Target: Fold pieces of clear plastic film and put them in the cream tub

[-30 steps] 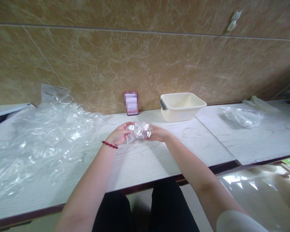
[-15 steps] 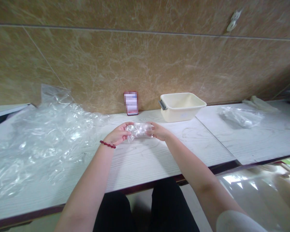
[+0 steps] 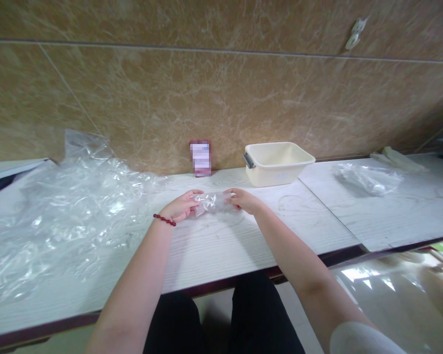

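Observation:
A small bundle of clear plastic bag (image 3: 211,202), bunched into a short roll, is held between my two hands just above the white tabletop (image 3: 221,250). My left hand (image 3: 183,205), below a dark red bead bracelet (image 3: 164,220), grips the bundle's left end between thumb and fingers. At the other end, my right hand (image 3: 242,199) pinches the plastic with its fingertips. Whether anything is wrapped inside the bundle, I cannot tell.
To the left spreads a large heap of clear plastic bags (image 3: 84,196). A cream plastic tub (image 3: 278,174) with a grey handle stands against the marbled wall, near a small upright card (image 3: 202,160). Farther right lie more clear bags (image 3: 371,179).
The plastic bundle has sunk slightly and looks more tightly bunched. My right hand's fingers have shifted a little on its end. The surroundings stay the same.

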`<state>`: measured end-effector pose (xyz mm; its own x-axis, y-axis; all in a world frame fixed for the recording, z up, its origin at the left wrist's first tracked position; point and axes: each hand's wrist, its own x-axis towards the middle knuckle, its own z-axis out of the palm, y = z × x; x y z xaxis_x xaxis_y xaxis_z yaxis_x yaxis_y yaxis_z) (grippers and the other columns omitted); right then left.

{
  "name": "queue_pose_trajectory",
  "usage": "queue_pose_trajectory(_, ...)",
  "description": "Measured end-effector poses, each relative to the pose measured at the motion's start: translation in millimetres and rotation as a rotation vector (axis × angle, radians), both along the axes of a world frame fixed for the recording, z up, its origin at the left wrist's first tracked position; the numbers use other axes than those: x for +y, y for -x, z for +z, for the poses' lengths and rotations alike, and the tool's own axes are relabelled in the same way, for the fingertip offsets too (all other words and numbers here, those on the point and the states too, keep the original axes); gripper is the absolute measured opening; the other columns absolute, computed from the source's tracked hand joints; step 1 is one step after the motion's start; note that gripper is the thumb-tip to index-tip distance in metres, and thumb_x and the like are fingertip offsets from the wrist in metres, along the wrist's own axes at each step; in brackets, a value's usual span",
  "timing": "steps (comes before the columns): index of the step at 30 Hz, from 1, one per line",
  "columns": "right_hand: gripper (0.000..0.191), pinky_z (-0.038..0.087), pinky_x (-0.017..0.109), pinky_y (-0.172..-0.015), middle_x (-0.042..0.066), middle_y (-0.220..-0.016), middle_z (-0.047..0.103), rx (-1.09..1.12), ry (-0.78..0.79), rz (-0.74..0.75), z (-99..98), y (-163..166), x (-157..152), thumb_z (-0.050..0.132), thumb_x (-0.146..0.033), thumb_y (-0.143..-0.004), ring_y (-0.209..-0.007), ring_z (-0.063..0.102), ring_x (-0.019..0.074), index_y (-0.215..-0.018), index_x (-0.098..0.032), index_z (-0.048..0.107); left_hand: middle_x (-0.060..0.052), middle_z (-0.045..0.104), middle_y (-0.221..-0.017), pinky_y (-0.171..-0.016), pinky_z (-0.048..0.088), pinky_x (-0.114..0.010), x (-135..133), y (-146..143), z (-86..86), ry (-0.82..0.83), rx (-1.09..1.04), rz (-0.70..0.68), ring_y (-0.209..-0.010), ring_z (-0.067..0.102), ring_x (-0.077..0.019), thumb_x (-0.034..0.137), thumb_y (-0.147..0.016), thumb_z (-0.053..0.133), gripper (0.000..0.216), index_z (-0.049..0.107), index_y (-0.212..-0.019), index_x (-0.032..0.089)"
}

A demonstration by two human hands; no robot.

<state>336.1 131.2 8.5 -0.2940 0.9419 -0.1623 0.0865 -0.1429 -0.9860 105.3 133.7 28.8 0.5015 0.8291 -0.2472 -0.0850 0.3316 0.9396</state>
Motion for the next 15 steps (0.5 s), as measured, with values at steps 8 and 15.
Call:
queue_pose_trajectory(8, 0.048, 0.036, 0.017, -0.046, -0.005, -0.052, 0.055, -0.102, -0.14, -0.016, 3.5, 3, -1, 0.055, -0.024, -0.069, -0.046, 0.047, 0.006, -0.115, -0.025, 0.043, -0.005, 0.061, -0.083, -0.063, 0.045, -0.021, 6, -1, -10.3, 0.005, 0.023, 0.063, -0.071, 0.059, -0.0114, 0.008, -0.064, 0.06, 0.029, 0.056, -0.092, 0.015)
queue_pose_trajectory(15, 0.025, 0.035, 0.018, -0.053, -0.003, -0.065, 0.058, -0.162, -0.283, -0.016, -1.6, 4, 2, 0.045, -0.025, -0.074, -0.052, 0.045, 0.0061, -0.095, -0.023, 0.059, 0.001, 0.059, -0.063, -0.064, 0.044, -0.023, 10, 0, -12.8, -0.061, 0.057, 0.123, -0.059, 0.055, -0.0089, 0.018, -0.066, 0.06, 0.031, 0.058, -0.097, 0.015)
